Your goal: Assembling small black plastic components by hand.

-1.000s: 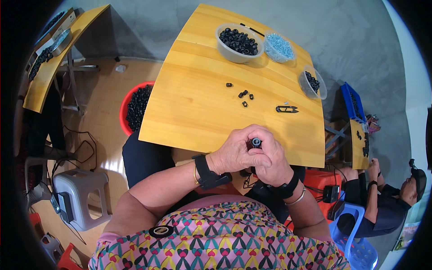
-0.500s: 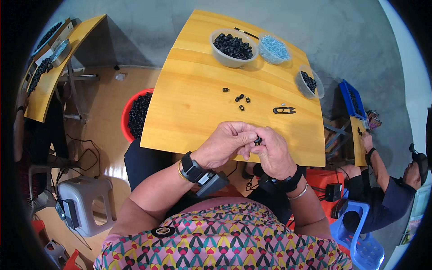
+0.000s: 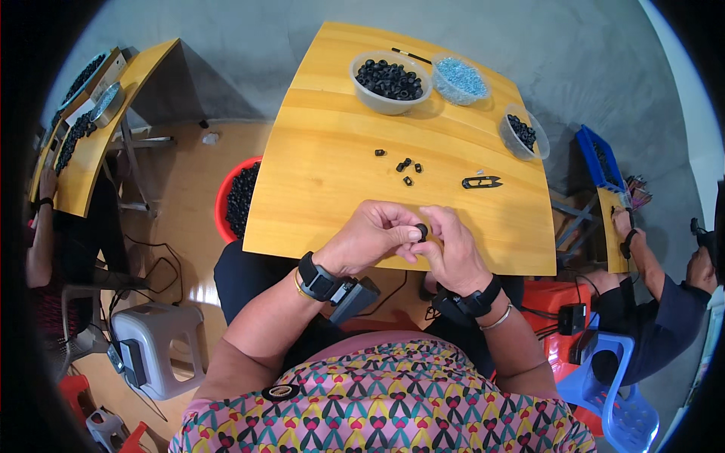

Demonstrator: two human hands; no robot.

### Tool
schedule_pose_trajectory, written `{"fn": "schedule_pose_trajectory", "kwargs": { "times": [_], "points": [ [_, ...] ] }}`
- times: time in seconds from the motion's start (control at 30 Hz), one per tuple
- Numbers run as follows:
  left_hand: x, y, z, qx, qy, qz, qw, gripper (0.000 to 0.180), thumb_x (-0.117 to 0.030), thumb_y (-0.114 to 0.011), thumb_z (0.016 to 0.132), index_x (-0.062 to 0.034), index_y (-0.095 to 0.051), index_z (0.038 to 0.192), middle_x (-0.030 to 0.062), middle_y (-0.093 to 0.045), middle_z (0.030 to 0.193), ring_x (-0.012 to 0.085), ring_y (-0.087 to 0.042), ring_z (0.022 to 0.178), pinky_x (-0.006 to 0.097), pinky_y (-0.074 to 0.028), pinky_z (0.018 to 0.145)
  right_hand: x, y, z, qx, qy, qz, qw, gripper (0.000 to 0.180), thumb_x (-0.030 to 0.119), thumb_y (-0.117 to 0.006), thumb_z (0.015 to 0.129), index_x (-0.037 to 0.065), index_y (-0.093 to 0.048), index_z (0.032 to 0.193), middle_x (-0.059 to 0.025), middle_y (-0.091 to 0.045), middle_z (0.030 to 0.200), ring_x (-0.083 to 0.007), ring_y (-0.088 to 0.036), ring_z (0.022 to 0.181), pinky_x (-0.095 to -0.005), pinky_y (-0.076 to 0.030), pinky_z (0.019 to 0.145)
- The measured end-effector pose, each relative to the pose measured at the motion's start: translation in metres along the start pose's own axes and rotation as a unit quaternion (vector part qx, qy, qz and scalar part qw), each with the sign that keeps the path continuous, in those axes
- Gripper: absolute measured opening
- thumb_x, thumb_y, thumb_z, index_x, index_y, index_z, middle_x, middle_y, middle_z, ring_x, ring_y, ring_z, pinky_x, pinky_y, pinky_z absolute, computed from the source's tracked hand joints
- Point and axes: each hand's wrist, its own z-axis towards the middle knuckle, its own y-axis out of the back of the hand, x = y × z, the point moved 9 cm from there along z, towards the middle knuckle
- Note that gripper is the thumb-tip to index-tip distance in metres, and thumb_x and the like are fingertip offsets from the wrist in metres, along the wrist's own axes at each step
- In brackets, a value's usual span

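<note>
My left hand [image 3: 366, 238] pinches a small black ring-like part [image 3: 422, 231] between thumb and fingers, over the front edge of the wooden table [image 3: 317, 189]. Close beside it, my right hand [image 3: 455, 257] has its thumb and forefinger apart around the part; I cannot tell whether they touch it. Beyond my hands lie several small black pieces [image 3: 408, 164] in a loose group. To their right rests a pair of black thread snips [image 3: 482, 182], with a tiny pale bit [image 3: 479, 172] near it.
At the table's far side stand a bowl of black parts [image 3: 361, 87], a tub of light-blue pieces [image 3: 460, 78] and a smaller bowl [image 3: 538, 143]. A black pen-like stick [image 3: 411, 56] lies behind. A red basin [image 3: 222, 204] sits at left. Other people work at both sides.
The black part now sits in my left fingers, turned to show its rounded face. My right thumb and forefinger have spread away from it. The view has shifted slightly.
</note>
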Motion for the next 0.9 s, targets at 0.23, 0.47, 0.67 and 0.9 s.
{"fn": "schedule_pose_trajectory", "kwargs": {
  "times": [0.23, 0.47, 0.67, 0.9],
  "points": [
    [-0.001, 0.007, 0.000, -0.071, -0.050, 0.223, 0.971, 0.007, 0.002, -0.056, 0.080, 0.0052, -0.059, 0.085, 0.0067, -0.061, 0.072, 0.0097, -0.058, 0.065, 0.022, -0.050, 0.059, -0.018, -0.012, -0.011, 0.036, -0.020, -0.078, 0.996, 0.022, 0.015, -0.062, 0.072, 0.004, -0.043, 0.067, -0.0121, -0.046, 0.065, -0.0303, -0.049, 0.063, -0.0397, -0.040, 0.055],
    [0.000, 0.006, 0.002, -0.106, -0.091, 0.391, 0.910, 0.006, 0.006, -0.057, 0.076, 0.0044, -0.060, 0.081, 0.0051, -0.062, 0.071, 0.0065, -0.056, 0.065, 0.021, -0.048, 0.060, -0.022, -0.010, -0.012, -0.002, -0.010, -0.073, 0.997, 0.017, 0.009, -0.060, 0.068, 0.003, -0.045, 0.062, -0.0111, -0.046, 0.061, -0.0292, -0.049, 0.064, -0.0386, -0.040, 0.056],
    [-0.016, -0.016, -0.008, -0.115, -0.197, 0.521, 0.823, 0.012, 0.006, -0.059, 0.071, 0.0023, -0.061, 0.082, 0.0119, -0.062, 0.072, 0.0149, -0.059, 0.063, 0.025, -0.047, 0.059, -0.028, -0.010, -0.024, -0.040, -0.019, -0.047, 0.998, 0.013, 0.006, -0.059, 0.068, 0.003, -0.047, 0.064, -0.0119, -0.050, 0.064, -0.0303, -0.049, 0.068, -0.0390, -0.039, 0.062],
    [-0.019, -0.027, -0.015, -0.114, -0.244, 0.567, 0.778, 0.013, 0.004, -0.059, 0.069, 0.0014, -0.061, 0.082, 0.0151, -0.060, 0.073, 0.0252, -0.060, 0.066, 0.029, -0.047, 0.061, -0.026, -0.008, -0.027, -0.025, 0.019, -0.015, 0.999, 0.008, 0.003, -0.056, 0.070, 0.003, -0.048, 0.069, -0.0118, -0.051, 0.069, -0.0311, -0.048, 0.073, -0.0393, -0.037, 0.067]
  ]
}}
